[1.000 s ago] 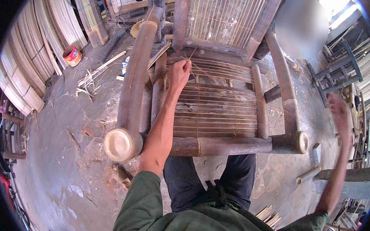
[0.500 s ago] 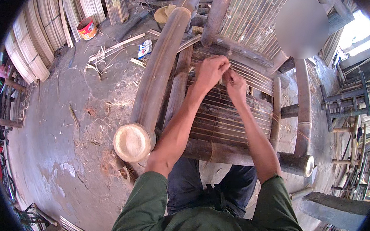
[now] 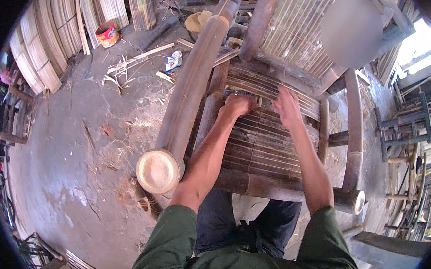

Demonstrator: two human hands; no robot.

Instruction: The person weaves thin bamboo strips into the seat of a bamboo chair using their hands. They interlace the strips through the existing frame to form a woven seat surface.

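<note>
A bamboo chair stands in front of me, its seat (image 3: 273,150) made of dark slats with thin light lines between them. My left hand (image 3: 240,105) is over the left part of the seat, beside a gap in the slats. Its fingers are curled closed, and what they hold, if anything, is hidden. To its right, my right hand (image 3: 288,108) is raised over the seat, apart from the left one. Motion smears its fingers, which point away from me. A thin cord line (image 3: 254,146) crosses the slats between my forearms.
A thick bamboo armrest (image 3: 191,86) runs along the left, with another armrest (image 3: 355,133) at right. The slatted backrest (image 3: 293,31) rises beyond the seat. Bamboo scraps (image 3: 123,74), a crumpled packet (image 3: 173,61) and a red tub (image 3: 107,34) are on the floor at left.
My hands have come apart from where they met over the seat. The left one has moved nearer to me; the right one has shifted right. The view has shifted slightly.
</note>
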